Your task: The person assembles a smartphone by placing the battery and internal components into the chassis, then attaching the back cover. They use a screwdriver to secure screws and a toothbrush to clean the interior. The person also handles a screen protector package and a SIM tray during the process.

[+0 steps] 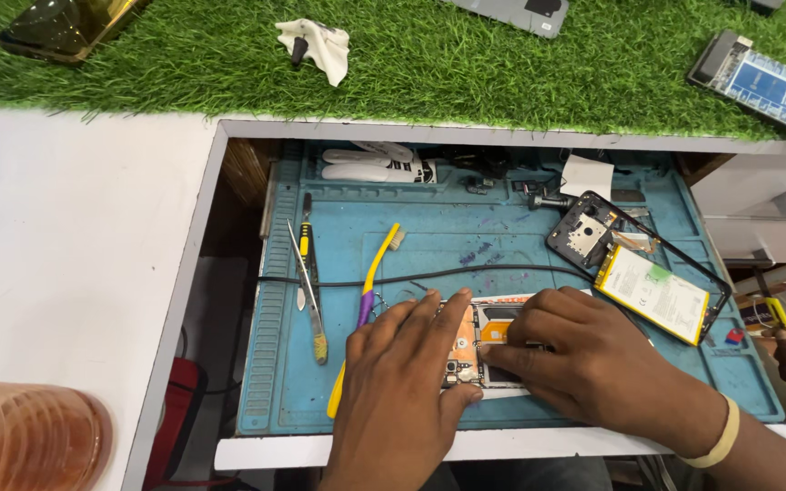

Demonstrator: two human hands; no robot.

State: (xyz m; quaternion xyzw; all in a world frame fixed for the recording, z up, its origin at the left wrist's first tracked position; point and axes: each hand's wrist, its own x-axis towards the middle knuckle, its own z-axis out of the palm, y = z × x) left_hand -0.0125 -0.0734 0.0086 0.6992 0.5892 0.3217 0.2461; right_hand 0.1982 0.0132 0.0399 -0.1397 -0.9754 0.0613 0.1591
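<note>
A: Count on the blue mat (pixel 502 227)?
B: Two opened phones: one (pixel 479 341) at its near edge under both hands, one (pixel 634 268) at its right with a yellow battery. One yellow toothbrush (pixel 366 300), one tweezers (pixel 307 286).
A: Beyond the mat?
B: One white cloth (pixel 316 45) on the grass.

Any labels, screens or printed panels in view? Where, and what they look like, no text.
Battery label: white-yellow rectangle with a green patch, in the open phone frame, mat's right.
Printed board: blue rectangle, white markings, on the grass upper right.
Dark glossy panel: gold-edged, on the grass upper left.
</note>
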